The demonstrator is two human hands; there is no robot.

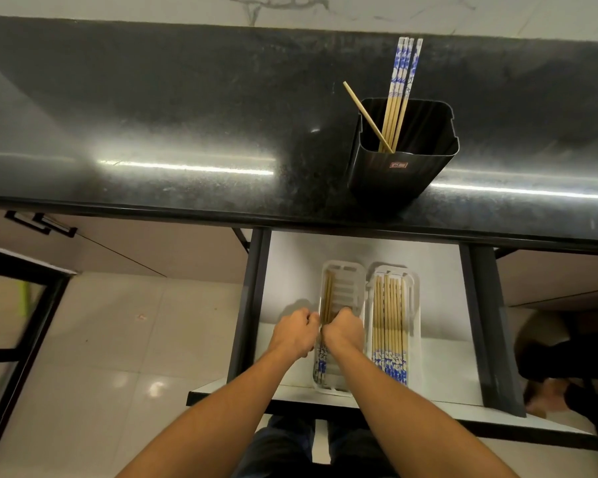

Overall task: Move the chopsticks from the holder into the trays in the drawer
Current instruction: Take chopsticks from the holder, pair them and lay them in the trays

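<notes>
Black speckled stone countertop [152, 108]: spans the full width of the view, polished, with streaks of reflected light along the front.

Open drawer [290, 270]: pulled out below the counter edge, pale floor, dark side rails. Holds two white slotted trays side by side, touching or nearly so.

Black chopstick holder [403, 167]: rectangular, upright on the countertop near its front edge, above the drawer. Small red label on the near face. Contains a bundle of blue-and-white patterned chopsticks [402, 84] leaning against the far rim, patterned ends up, and one plain bamboo chopstick [363, 110] slanting out to the left.

Right tray [415, 305]: filled with a row of chopsticks [390, 322] lying lengthwise and parallel, blue-and-white ends toward the person.

Left tray [354, 281]: far part mostly bare, ribs visible. A few chopsticks [326, 298] along its left side, patterned ends near the front, partly hidden by the hands.

Left hand [296, 329]: at the left edge of the left tray, fingers curled in; fingertips meet the chopsticks there, though actual grip on them cannot be told.

Right hand [345, 327]: over the middle of the left tray, curled into a loose fist, knuckles up, just beside the left hand; contents, if any, hidden.
</notes>
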